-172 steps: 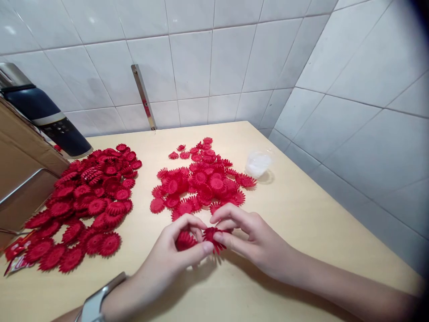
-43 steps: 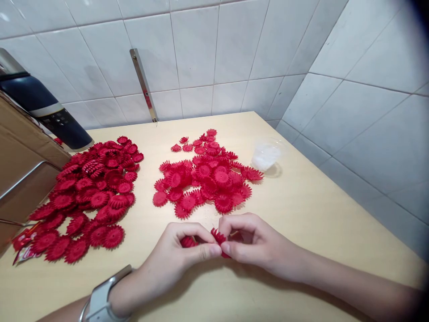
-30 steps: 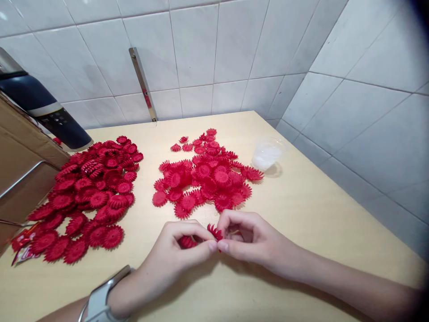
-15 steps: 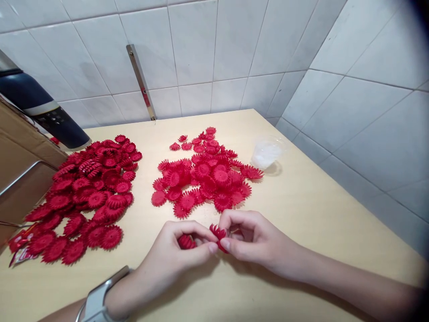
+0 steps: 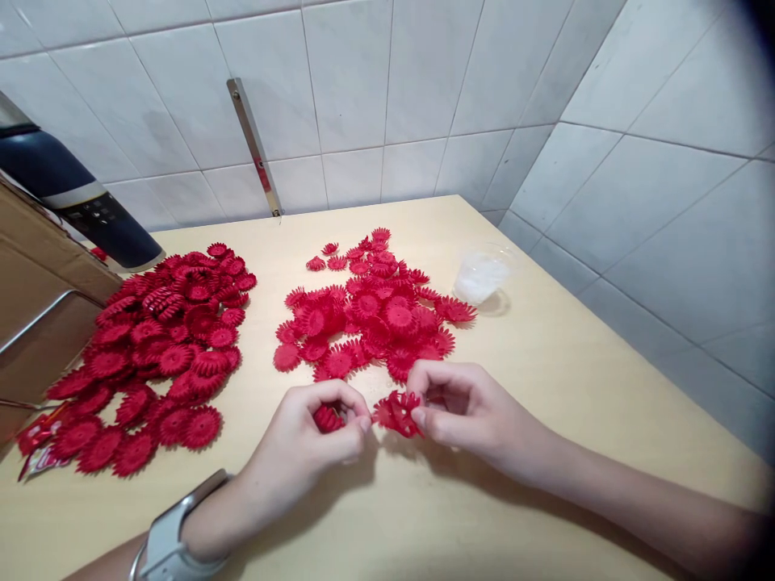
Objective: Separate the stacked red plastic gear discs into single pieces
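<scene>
Pinched between the thumb and forefinger of my right hand (image 5: 466, 407) is a red fabric flower (image 5: 396, 413) with pointed, curled petals. My left hand (image 5: 320, 432) is closed around a second red flower (image 5: 328, 418), partly hidden in the palm. Its thumb and fingertip press together at the left edge of the right hand's flower; whether they grip a petal is too small to tell. Just beyond both hands lies a loose pile of red flowers (image 5: 375, 315). A denser pile of darker red flowers (image 5: 175, 323) spreads over the left of the table.
A clear plastic cup (image 5: 483, 274) with white contents stands right of the middle pile. At the left are a cardboard box (image 5: 42, 258), a dark blue bottle (image 5: 66, 177) and a small red packet (image 5: 42, 440). Tiled walls (image 5: 351, 81) border the table (image 5: 545, 363).
My hands have moved slightly apart, the left one leftward and the right one a little up and right. More of the flower in my right hand now shows between them.
</scene>
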A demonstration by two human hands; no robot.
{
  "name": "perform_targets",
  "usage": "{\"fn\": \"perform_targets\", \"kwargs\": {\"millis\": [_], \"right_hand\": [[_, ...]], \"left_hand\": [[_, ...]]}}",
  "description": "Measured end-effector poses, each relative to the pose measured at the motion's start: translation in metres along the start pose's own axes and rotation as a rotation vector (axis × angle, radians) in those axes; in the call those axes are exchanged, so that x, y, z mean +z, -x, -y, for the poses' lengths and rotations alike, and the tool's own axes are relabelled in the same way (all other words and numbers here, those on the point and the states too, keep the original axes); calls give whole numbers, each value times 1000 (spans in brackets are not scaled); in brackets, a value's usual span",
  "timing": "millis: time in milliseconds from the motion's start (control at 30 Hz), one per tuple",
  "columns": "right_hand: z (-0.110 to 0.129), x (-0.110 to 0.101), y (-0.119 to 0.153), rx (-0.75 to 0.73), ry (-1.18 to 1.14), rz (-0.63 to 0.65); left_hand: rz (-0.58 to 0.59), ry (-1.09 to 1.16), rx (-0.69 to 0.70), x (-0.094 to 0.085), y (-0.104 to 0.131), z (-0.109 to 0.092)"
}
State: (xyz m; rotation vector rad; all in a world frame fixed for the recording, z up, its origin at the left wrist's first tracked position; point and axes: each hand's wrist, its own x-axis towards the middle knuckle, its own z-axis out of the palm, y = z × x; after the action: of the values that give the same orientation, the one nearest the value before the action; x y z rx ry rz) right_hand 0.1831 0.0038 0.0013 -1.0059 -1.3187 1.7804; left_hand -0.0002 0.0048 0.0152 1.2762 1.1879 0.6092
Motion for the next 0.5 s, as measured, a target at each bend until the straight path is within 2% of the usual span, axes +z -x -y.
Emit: {"fn": "perform_targets", "kwargs": {"millis": [167, 267, 367, 433, 500], "right_hand": [[13, -15, -5, -123, 190, -235], [20, -23, -6, -141, 392, -297], [21, -24, -5, -218, 894, -382], [19, -20, -5, -344, 1296, -470], [16, -14, -4, -455, 1564, -488]], "left_hand": [[-179, -79, 27, -10, -6, -7], [-285, -172, 63, -17, -11, -8], [-385, -242, 107, -22, -14, -8], [-418, -256, 127, -23, -14, -8], [-425, -254, 120, -23, -14, -8]]}}
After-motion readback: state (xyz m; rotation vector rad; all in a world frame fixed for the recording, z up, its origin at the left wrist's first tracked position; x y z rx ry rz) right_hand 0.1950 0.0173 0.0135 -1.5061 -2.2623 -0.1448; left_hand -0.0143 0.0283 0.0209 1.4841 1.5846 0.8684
